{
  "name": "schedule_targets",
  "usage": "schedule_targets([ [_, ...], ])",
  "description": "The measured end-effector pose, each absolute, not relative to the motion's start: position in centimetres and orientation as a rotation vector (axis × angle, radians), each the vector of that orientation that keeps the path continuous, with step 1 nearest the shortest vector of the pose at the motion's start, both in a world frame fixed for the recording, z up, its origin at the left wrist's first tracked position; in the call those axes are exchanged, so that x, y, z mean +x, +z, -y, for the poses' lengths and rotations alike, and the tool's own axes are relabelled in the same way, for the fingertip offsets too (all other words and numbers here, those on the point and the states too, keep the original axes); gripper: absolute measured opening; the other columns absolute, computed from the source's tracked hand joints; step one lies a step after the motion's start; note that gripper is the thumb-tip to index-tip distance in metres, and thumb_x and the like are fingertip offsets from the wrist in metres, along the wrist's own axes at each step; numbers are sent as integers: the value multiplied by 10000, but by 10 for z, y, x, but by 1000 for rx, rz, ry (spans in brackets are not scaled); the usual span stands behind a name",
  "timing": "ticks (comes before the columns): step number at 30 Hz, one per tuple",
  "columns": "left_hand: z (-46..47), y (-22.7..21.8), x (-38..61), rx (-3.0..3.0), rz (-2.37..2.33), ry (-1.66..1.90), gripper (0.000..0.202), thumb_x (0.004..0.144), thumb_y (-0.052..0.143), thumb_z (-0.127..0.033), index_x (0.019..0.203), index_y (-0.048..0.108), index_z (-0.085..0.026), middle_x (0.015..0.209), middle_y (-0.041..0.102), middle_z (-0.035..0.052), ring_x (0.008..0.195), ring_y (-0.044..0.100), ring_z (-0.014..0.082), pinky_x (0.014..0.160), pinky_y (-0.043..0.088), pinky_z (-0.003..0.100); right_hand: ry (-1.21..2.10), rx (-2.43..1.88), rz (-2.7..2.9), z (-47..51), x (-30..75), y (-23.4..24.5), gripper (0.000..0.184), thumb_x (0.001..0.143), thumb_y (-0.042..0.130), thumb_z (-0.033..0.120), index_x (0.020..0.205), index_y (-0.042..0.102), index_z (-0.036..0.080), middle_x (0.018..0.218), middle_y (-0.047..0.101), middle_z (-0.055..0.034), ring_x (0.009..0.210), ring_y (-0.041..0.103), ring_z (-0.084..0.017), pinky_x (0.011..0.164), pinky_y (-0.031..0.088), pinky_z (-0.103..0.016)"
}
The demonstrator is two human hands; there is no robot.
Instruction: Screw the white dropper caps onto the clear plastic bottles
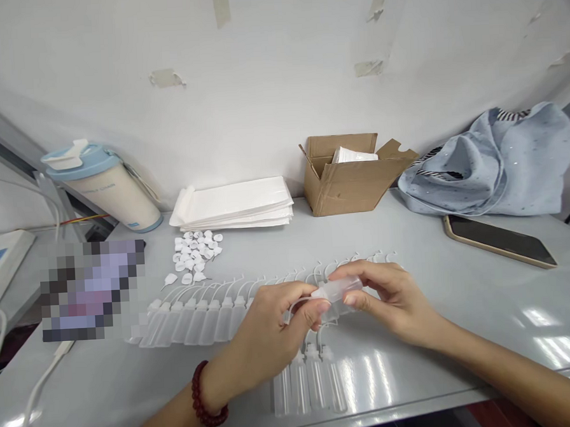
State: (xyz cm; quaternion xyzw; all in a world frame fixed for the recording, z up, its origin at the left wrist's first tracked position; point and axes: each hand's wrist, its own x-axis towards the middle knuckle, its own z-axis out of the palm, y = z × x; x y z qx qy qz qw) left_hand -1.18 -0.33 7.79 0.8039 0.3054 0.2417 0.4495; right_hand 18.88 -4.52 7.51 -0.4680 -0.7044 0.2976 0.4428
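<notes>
A small clear plastic squeeze bottle (340, 289) lies sideways between both hands, just above the grey table (462, 306). My right hand (389, 297) grips its body with thumb and fingertips. My left hand (276, 328), with a red bead bracelet at the wrist, pinches the bottle's cap end. Behind the hands a long row of the same bottles (199, 317) lies side by side, their thin tethered caps pointing away. Three more bottles (308, 381) lie near the front edge. A heap of small white caps (194, 253) sits further back on the left.
A stack of white bags (237, 206) and an open cardboard box (350, 175) stand against the wall. A blue-lidded tumbler (104, 185) is at back left, a blue cloth bag (497, 161) and a phone (499, 240) at right. A white cable (36, 395) runs along the left.
</notes>
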Motion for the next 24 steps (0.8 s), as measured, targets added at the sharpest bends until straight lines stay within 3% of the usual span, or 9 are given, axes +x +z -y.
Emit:
schedule_targets([
  [4, 7, 68, -10, 2341, -695, 873, 198, 939, 477, -223, 791, 594, -161, 615, 563, -17, 543, 486, 102, 512, 392, 232, 828, -1199, 1681, 46, 187, 76, 159, 858, 591, 306, 834, 657, 164, 564, 594, 26, 457, 510, -88, 446, 399, -215],
  [10, 11, 52, -10, 2772, -570, 1107, 129, 916, 497, -115, 1033, 552, -116, 748, 637, 39, 647, 593, 143, 578, 502, 271, 1068, -1331, 1540, 47, 185, 77, 311, 860, 558, 438, 777, 634, 148, 419, 458, 64, 360, 454, -83, 391, 341, -209],
  [15, 7, 52, -9, 2684, -599, 1045, 59, 905, 528, -155, 952, 558, -138, 757, 634, 36, 653, 581, 143, 578, 503, 276, 1191, -1348, 1461, 46, 183, 79, 342, 855, 558, 471, 774, 631, 147, 437, 462, 60, 374, 459, -82, 408, 366, -213],
  [21, -8, 66, -14, 2421, -818, 1000, 145, 893, 556, -218, 1021, 597, -163, 846, 661, 32, 754, 608, 149, 669, 516, 276, 939, -1401, 1508, 35, 194, 80, 276, 860, 570, 421, 873, 647, 157, 523, 556, 28, 477, 530, -111, 470, 406, -233],
  [24, -22, 71, -22, 2323, -1055, 1008, 139, 883, 541, -225, 971, 630, -165, 879, 690, 43, 762, 631, 161, 613, 519, 257, 657, -1524, 1540, 22, 210, 74, 283, 833, 600, 426, 917, 642, 159, 639, 615, -3, 525, 550, -126, 508, 436, -256],
])
